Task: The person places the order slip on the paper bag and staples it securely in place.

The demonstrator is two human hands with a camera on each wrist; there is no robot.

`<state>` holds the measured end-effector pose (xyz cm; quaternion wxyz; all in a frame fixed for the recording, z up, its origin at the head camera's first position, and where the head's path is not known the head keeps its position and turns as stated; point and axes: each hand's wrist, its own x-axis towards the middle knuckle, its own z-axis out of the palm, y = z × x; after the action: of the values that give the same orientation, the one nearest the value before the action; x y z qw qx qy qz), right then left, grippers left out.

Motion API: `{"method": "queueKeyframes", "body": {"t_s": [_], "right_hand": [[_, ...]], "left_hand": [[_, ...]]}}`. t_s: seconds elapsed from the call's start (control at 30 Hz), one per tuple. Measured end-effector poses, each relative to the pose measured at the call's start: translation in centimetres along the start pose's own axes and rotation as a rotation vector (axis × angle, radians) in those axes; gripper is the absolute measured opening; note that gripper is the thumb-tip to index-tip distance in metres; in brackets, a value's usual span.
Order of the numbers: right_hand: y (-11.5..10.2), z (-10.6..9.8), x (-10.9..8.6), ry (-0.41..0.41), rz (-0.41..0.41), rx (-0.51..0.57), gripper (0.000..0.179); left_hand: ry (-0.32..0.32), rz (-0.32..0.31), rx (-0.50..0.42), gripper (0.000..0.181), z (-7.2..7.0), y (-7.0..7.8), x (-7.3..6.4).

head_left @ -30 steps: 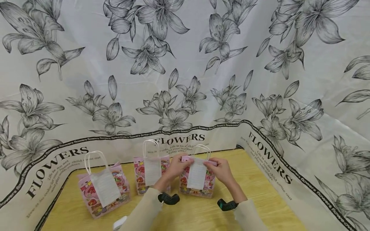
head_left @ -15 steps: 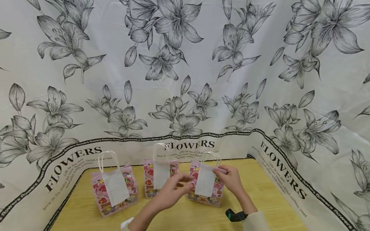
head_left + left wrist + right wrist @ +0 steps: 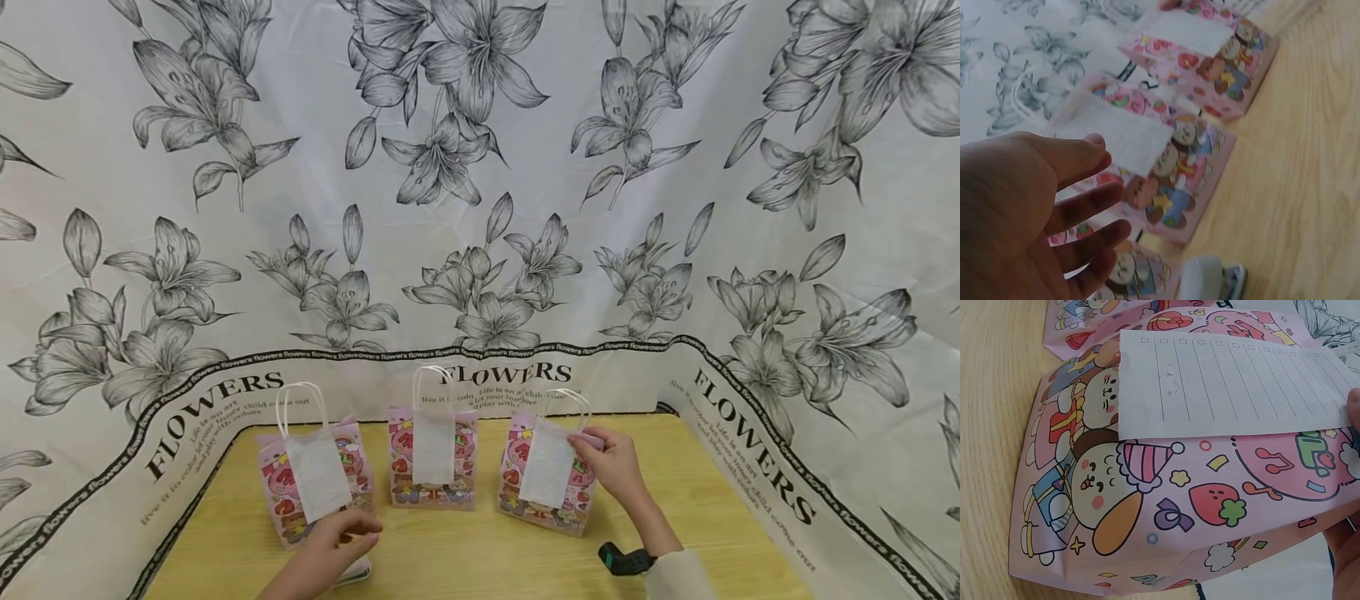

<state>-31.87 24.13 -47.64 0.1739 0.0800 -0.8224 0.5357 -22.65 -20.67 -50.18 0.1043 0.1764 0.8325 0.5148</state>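
Note:
Three pink paper gift bags with cartoon animals and white handles stand in a row, each with a white lined paper slip on its front. At the right-hand bag (image 3: pixel 513 480), my right hand (image 3: pixel 619 472) pinches the top edge by its paper slip (image 3: pixel 1222 387). Ruled lines and small boxes show on that slip. My left hand (image 3: pixel 327 552) is off the bags, fingers loosely bent and holding nothing, just before the left-hand bag (image 3: pixel 279 492). Partly hidden under it lies a small white stapler (image 3: pixel 1204 279). The middle bag (image 3: pixel 467 467) stands untouched.
A light wooden table (image 3: pixel 480 558) carries the bags. Behind and along both sides hangs a white cloth (image 3: pixel 517 167) printed with grey lilies and "FLOWERS" lettering, close to the backs of the bags.
My left hand has let go of the right-hand bag and moved left and down to the stapler. My right hand keeps its pinch on the bag's edge. The head view has shifted.

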Motion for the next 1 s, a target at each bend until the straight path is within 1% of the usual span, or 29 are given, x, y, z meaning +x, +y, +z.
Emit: {"method": "queueKeyframes", "body": {"t_s": [0.03,0.1,0.17,0.27,0.37,0.5,0.57,0.67,0.77,0.87,1.0], "right_hand": [[0.5,0.1,0.1,0.008,0.005,-0.005,0.019],[0.6,0.2,0.0,0.012,-0.004,-0.012,0.019],[0.7,0.3,0.0,0.016,-0.015,-0.015,0.018],[0.6,0.3,-0.3,0.009,-0.030,-0.006,0.015],[0.7,0.3,-0.5,0.018,-0.036,-0.010,0.015],[0.9,0.5,-0.2,0.039,-0.035,-0.017,0.015],[1.0,0.5,-0.2,0.034,-0.030,-0.005,0.016],[1.1,0.5,-0.4,0.016,-0.010,0.019,0.015],[0.9,0.6,-0.5,0.015,0.006,0.035,0.014],[0.8,0.6,-0.5,0.025,0.004,0.021,0.014],[0.8,0.5,-0.4,0.034,-0.006,0.015,0.016]], "left_hand": [[0.035,-0.025,0.014,0.025,-0.1,-1.0,-0.6],[0.096,-0.070,0.021,0.029,-0.2,-2.8,-1.5],[0.140,-0.094,0.031,0.035,-0.2,-4.3,-2.4],[0.155,-0.091,0.060,0.041,0.1,-6.2,-3.1],[0.163,-0.093,0.079,0.047,0.7,-7.5,-3.4],[0.185,-0.114,0.120,0.052,1.4,-8.5,-3.5],[0.187,-0.116,0.152,0.051,1.5,-8.7,-3.4],[0.171,-0.125,0.172,0.046,1.4,-8.9,-3.4],[0.135,-0.125,0.187,0.042,1.1,-8.9,-3.3],[0.118,-0.110,0.216,0.042,1.0,-9.0,-3.0],[0.101,-0.054,0.272,0.039,1.0,-9.5,-2.7]]}}
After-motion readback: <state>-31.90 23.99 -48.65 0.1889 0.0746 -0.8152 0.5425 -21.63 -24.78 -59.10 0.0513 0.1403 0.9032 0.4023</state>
